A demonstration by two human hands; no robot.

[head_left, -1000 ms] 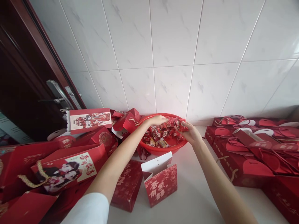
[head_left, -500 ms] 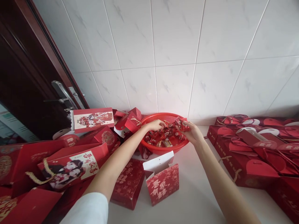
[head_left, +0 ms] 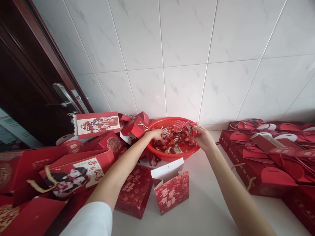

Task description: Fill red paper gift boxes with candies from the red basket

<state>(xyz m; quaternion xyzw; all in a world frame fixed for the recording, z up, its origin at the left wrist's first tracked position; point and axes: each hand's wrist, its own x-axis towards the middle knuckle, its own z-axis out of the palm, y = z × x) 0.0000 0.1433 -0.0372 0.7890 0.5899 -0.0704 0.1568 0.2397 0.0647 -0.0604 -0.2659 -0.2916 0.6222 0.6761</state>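
A red plastic basket (head_left: 192, 153) by the wall holds several wrapped candies (head_left: 175, 139). My left hand (head_left: 157, 134) reaches over its left side, fingers curled down among the candies; whatever lies between the fingertips is hidden. At the basket's right rim, my right hand (head_left: 203, 139) is closed around wrapped candies (head_left: 192, 130) in red wrappers. In front of the basket stands a red gift box (head_left: 172, 196) with its top open and white inside. Just left of that box lies a closed red gift box (head_left: 135, 191), partly behind my left forearm.
Red gift boxes (head_left: 78, 177) with rope handles are heaped on the left. More red boxes (head_left: 261, 173) stand in rows on the right of the white table (head_left: 206, 209). A tiled wall (head_left: 182, 88) rises behind, and a dark door (head_left: 29, 72) is at the left.
My left hand has moved left and slightly down inside the basket, exposing more candies in the middle. My right hand stays at the right rim with its candies.
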